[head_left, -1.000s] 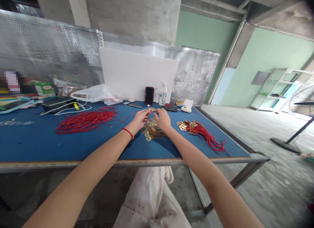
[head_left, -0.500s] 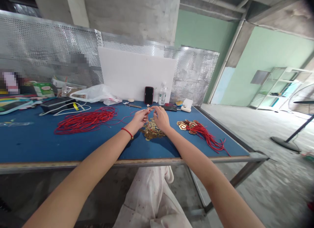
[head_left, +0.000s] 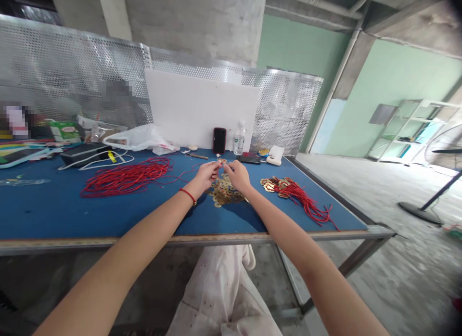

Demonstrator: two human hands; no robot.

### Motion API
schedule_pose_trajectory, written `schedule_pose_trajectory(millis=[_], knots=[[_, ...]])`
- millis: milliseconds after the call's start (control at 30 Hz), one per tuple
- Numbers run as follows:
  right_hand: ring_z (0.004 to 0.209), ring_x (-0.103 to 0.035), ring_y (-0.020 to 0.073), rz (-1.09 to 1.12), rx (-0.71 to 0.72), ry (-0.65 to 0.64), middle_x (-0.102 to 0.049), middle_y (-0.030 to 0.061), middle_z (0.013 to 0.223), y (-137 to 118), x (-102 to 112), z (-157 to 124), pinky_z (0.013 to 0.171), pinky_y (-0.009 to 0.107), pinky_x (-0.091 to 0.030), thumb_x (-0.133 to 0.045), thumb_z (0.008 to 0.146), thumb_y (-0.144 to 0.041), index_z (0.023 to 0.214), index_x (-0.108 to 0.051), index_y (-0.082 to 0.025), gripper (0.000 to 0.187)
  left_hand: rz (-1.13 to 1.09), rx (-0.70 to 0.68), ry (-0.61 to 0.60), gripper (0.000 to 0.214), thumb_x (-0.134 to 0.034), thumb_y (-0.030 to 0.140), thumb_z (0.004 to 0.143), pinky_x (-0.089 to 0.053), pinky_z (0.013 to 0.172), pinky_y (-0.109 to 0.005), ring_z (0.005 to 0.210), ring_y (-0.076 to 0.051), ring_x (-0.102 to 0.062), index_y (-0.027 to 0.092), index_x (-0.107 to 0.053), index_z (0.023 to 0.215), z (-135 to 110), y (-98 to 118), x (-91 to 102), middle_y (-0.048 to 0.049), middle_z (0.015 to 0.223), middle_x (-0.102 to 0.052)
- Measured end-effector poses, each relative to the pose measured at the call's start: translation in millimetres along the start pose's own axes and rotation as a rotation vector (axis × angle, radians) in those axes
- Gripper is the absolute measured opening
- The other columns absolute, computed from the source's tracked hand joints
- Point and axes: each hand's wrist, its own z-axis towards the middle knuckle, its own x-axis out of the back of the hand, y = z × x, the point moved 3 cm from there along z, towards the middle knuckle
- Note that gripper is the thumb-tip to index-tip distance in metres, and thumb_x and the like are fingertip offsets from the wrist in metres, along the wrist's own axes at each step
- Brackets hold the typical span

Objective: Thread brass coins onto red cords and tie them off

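Observation:
My left hand pinches a red cord, its fingertips close to a small gold coin piece that is partly hidden. Right beside it, my right hand is closed, thumb and curled fingers meeting at the same red cord; the exact grip is too small to see clearly. Below both hands lies a pile of gold coins on the blue tabletop. A thin red strand runs left from the hands to a large bundle of red cord. To the right rest gold coin ornaments with red cord tails.
Along the back stand a phone and a water bottle against a white board. A plastic bag, a black box with a white cable and a white object lie nearby. A metal edge borders the table.
My right hand's fingers have curled inward, and the hand has shifted slightly right. The left hand stays nearly in place with its pinch.

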Motion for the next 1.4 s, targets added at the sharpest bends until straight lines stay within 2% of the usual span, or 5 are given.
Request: schedule_pose_trajectory(millis=[267, 600, 1000, 1300, 1400], knots=[[0.065, -0.057, 0.0100, 0.789, -0.517, -0.226, -0.065, 0.0001, 0.077, 15.9, -14.8, -1.8, 0.064, 0.022, -0.042, -0.060, 0.072, -0.024, 0.080, -0.058, -0.017, 0.010, 0.042, 0.030, -0.021, 0.024, -0.079, 0.022, 0.061, -0.016, 0.037, -0.016, 0.035, -0.001, -0.030, 0.011, -0.058, 0.060, -1.9, -0.1, -2.5, 0.0040, 0.046, -0.047], [0.052, -0.051, 0.0067, 0.865, -0.379, -0.229, -0.063, 0.0001, 0.067, 11.8, -14.7, -1.0, 0.056, 0.022, -0.045, -0.070, 0.069, -0.040, 0.076, -0.064, -0.014, 0.027, 0.156, -0.094, -0.029, 0.028, -0.080, 0.031, 0.058, -0.015, 0.037, -0.018, 0.037, -0.003, -0.031, 0.011, -0.063, 0.066, -1.4, -0.6, -1.5, 0.0037, 0.047, -0.047], [0.042, -0.045, 0.0078, 0.711, -0.240, -0.223, -0.055, -0.0035, 0.047, 12.0, -4.2, 5.7, 0.046, 0.020, -0.038, -0.058, 0.072, -0.032, 0.072, -0.064, -0.016, 0.018, 0.310, -0.256, -0.003, 0.023, -0.076, 0.032, 0.063, -0.018, 0.038, -0.021, 0.039, -0.005, -0.033, 0.012, -0.066, 0.067, -2.9, 5.1, -0.1, 0.0021, 0.051, -0.051], [0.051, -0.055, 0.0096, 0.865, -0.401, -0.292, -0.062, 0.0005, 0.063, 13.0, -2.9, 4.9, 0.054, 0.022, -0.045, -0.050, 0.070, -0.021, 0.073, -0.058, -0.016, 0.010, 0.326, -0.267, -0.045, 0.019, -0.073, 0.029, 0.066, -0.021, 0.039, -0.021, 0.041, -0.006, -0.036, 0.012, -0.067, 0.068, -8.0, 5.9, -4.7, 0.0011, 0.052, -0.053], [0.045, -0.047, 0.0078, 0.933, -0.423, -0.320, -0.057, -0.0018, 0.059, 14.9, -4.7, 3.9, 0.046, 0.021, -0.039, -0.050, 0.070, -0.022, 0.073, -0.055, -0.017, 0.008, 0.348, -0.283, -0.040, 0.016, -0.074, 0.026, 0.065, -0.022, 0.040, -0.020, 0.042, -0.006, -0.037, 0.012, -0.066, 0.066, -9.7, 7.3, -7.5, 0.0005, 0.054, -0.055]])
